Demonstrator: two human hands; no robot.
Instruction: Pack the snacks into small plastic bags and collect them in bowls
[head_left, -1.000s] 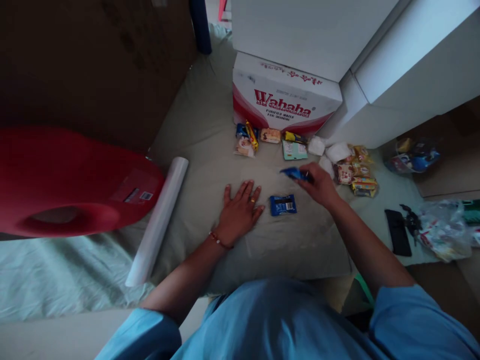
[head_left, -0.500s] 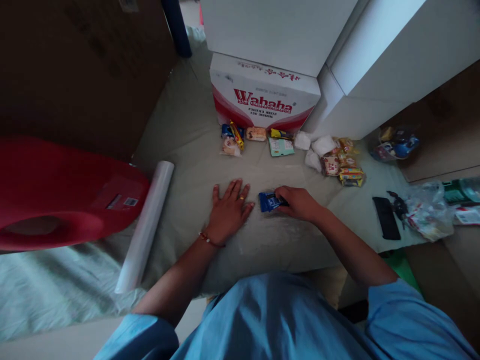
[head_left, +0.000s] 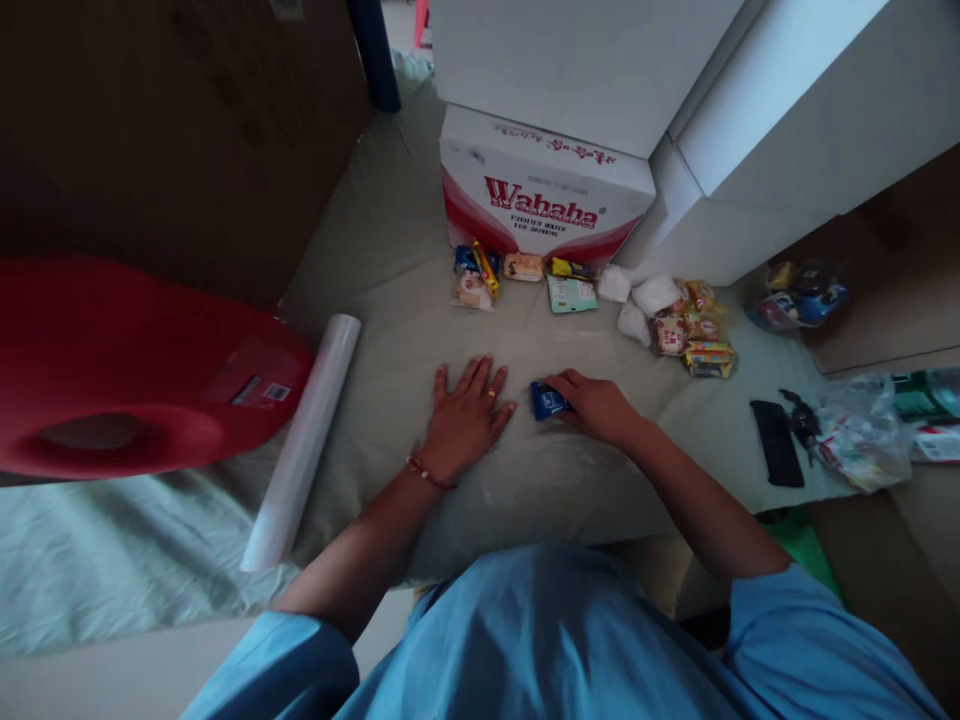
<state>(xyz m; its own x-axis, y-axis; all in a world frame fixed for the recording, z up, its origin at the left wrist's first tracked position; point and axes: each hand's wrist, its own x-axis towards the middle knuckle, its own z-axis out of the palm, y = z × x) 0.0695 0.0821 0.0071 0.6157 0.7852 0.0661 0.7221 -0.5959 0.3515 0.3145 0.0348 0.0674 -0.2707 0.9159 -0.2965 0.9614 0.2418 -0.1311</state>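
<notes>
My left hand (head_left: 466,418) lies flat on the pale green cloth (head_left: 420,350), fingers spread, with a ring and a beaded bracelet. To its right, my right hand (head_left: 592,402) has its fingers closed on a small blue packet (head_left: 547,400), low over the cloth. Part of the packet is covered by the fingers. Beyond the hands, small wrapped snacks lie before a white and red box (head_left: 547,195): a pinkish packet (head_left: 523,267), a mint green packet (head_left: 571,294) and a yellow packet (head_left: 484,268). White packets (head_left: 654,294) and several other snacks lie farther right.
A clear plastic roll (head_left: 304,440) lies at the left beside a large red container (head_left: 150,370). At the right are a black phone-like object (head_left: 777,443), keys (head_left: 801,420), a plastic bag (head_left: 862,430) and a green bottle (head_left: 926,394). White boxes (head_left: 547,60) stand behind.
The view has shifted slightly, so the scene sits a little farther right. My right hand now covers more of the blue packet. My left hand stays flat on the cloth.
</notes>
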